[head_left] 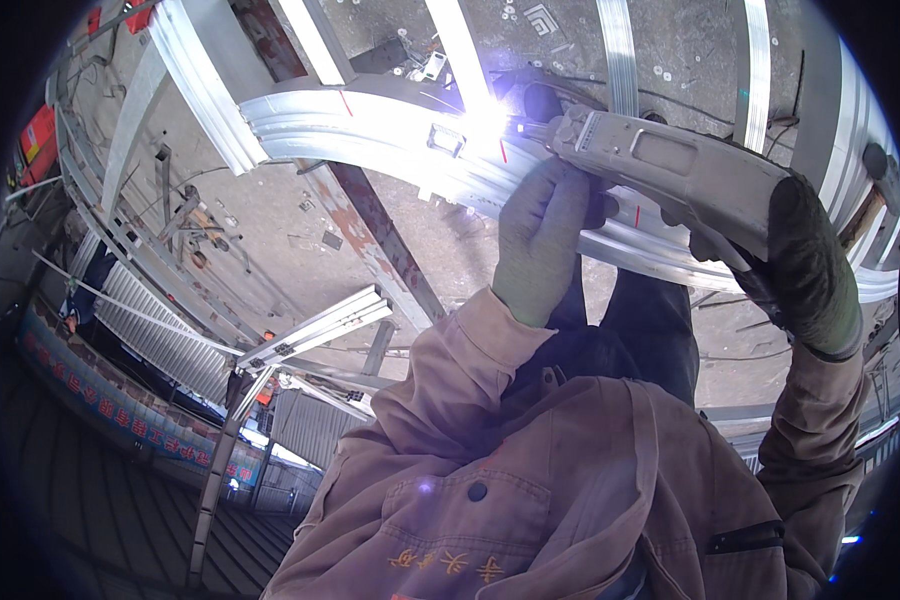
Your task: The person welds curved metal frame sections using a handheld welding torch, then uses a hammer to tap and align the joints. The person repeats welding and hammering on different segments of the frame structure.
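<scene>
Left hand [542, 240], fingers bent, meets the front of the grey welding torch [685, 150], just right of the bright arc [490, 118] where a straight silver bar [458, 45] meets the curved silver rail [350, 138]; I cannot tell whether it pinches the torch. To the near right, my right hand [815, 270] is closed around the torch's rear end. Step in hand: apparently welding this joint. Next move, in my judgement: hold the tip steady.

From 2 sleeved arms [455, 360], the left hand [542, 240] (gloved, fingers bent) reaches forward and the gloved right hand [818, 275] curls into a grip.
</scene>
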Available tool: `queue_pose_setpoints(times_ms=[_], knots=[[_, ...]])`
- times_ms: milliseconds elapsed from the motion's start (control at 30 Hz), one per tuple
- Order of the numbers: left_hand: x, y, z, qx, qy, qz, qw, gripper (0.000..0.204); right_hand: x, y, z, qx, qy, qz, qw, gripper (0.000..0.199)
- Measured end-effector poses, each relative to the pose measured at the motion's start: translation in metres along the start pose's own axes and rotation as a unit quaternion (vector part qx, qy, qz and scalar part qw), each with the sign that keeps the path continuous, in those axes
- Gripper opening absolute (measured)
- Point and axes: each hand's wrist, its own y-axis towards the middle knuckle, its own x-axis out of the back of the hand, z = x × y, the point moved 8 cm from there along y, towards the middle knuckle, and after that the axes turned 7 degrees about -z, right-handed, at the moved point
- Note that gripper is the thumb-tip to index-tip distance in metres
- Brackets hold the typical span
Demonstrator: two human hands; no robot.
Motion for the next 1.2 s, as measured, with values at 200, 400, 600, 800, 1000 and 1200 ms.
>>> queue_pose_setpoints(times_ms=[200,400,600,800,1000,1200], knots=[[0.001,-0.001,0.000,0.015,-0.009,-0.007,1.000,0.037,-0.003,0.000,0.003,0.006,-0.010,0.002,1.000,0.120],[0.004,0.000,0.007,0.016,-0.019,-0.002,1.000,0.035,-0.001,-0.001,0.003,0.007,-0.013,0.004,1.000,0.119],[0.003,0.001,0.004,0.000,0.004,-0.003,1.000,0.037,0.000,-0.002,0.002,0.008,-0.014,0.008,1.000,0.118],[0.004,0.002,0.005,0.014,-0.018,-0.003,1.000,0.034,-0.001,-0.001,0.006,0.015,-0.015,0.011,1.000,0.117],[0.003,0.000,0.005,0.027,-0.039,-0.011,0.999,0.032,-0.001,0.000,0.010,0.023,-0.016,0.017,0.999,0.116],[0.003,0.002,0.007,0.028,-0.030,0.000,0.999,0.033,0.000,0.000,0.011,0.027,-0.018,0.019,0.999,0.115]])
